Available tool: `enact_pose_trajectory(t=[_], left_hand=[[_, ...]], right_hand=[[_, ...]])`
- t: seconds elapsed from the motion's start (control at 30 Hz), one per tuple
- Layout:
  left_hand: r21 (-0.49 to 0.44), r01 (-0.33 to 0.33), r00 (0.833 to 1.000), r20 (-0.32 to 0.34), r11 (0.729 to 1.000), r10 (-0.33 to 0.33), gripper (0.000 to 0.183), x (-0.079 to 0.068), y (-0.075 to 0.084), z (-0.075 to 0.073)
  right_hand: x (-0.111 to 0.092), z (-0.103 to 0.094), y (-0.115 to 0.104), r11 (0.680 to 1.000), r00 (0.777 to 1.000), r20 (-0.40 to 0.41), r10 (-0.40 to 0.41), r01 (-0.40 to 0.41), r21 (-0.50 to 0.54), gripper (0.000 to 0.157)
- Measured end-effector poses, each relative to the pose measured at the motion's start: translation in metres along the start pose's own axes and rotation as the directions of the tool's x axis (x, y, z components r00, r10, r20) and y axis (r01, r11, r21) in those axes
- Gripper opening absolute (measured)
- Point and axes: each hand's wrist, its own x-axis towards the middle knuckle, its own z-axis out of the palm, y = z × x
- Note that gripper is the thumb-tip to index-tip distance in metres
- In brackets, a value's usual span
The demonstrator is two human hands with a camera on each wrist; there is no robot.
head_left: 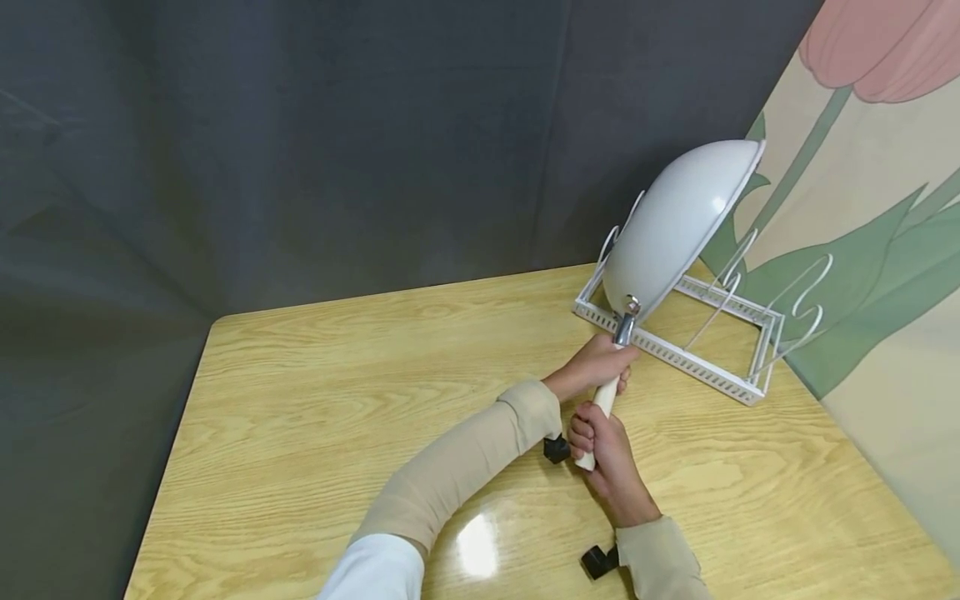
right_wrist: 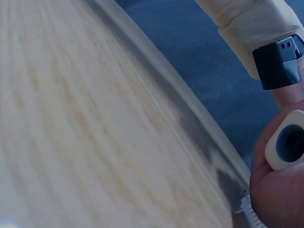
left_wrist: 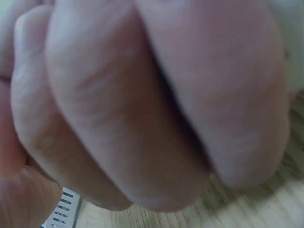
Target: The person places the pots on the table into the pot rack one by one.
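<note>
A white wok (head_left: 675, 225) stands tilted on its edge in a white wire rack (head_left: 693, 364), its rounded underside facing left. Its cream handle (head_left: 606, 398) points down toward the person. The left hand (head_left: 595, 367) grips the handle just below the metal collar. Lower down, the right hand (head_left: 613, 450) is wrapped round the handle's end. Curled left fingers (left_wrist: 123, 104) fill most of the left wrist view and hide the handle there. In the right wrist view the hollow handle end (right_wrist: 273, 154) pokes out of a closed fist.
The rack's curled wire dividers (head_left: 813, 287) rise at its right end. A light wooden table (head_left: 337, 392) lies under everything. Behind it hangs a dark curtain (head_left: 375, 150), and a wall with painted tulips (head_left: 885, 250) borders the right side.
</note>
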Motion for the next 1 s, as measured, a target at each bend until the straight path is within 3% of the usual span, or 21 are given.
enact_pose_trajectory(t=[0.23, 0.43, 0.63, 0.73, 0.83, 1.0], left_hand=[[-0.018, 0.015, 1.000, -0.001, 1.000, -0.015, 0.024, 0.004, -0.002, -0.002], [-0.020, 0.010, 0.997, 0.073, 1.000, -0.008, 0.014, 0.008, -0.005, -0.006], [0.062, -0.071, 0.985, 0.159, 0.996, 0.060, 0.009, 0.007, -0.010, -0.016], [0.144, -0.131, 0.975, 0.198, 0.981, 0.101, 0.011, 0.005, -0.012, -0.023], [0.248, -0.187, 0.965, 0.226, 0.951, 0.131, 0.018, 0.002, -0.014, -0.031], [0.344, -0.211, 0.955, 0.272, 0.915, 0.118, 0.034, -0.004, -0.018, -0.042]], right_hand=[[0.002, -0.001, -0.001, 1.000, 0.999, -0.029, 0.025, -0.026, -0.007, 0.023], [0.003, -0.004, -0.002, 0.998, 0.997, -0.045, 0.055, -0.056, -0.021, 0.019], [0.006, -0.006, -0.002, 0.987, 0.989, -0.145, 0.013, -0.036, -0.156, 0.011], [0.006, -0.007, -0.003, 0.976, 0.985, -0.170, -0.023, -0.014, -0.216, 0.021], [0.004, -0.008, -0.005, 0.975, 0.990, -0.136, -0.043, 0.012, -0.222, 0.040], [-0.002, -0.012, -0.007, 0.972, 0.994, -0.081, -0.074, 0.054, -0.227, 0.051]])
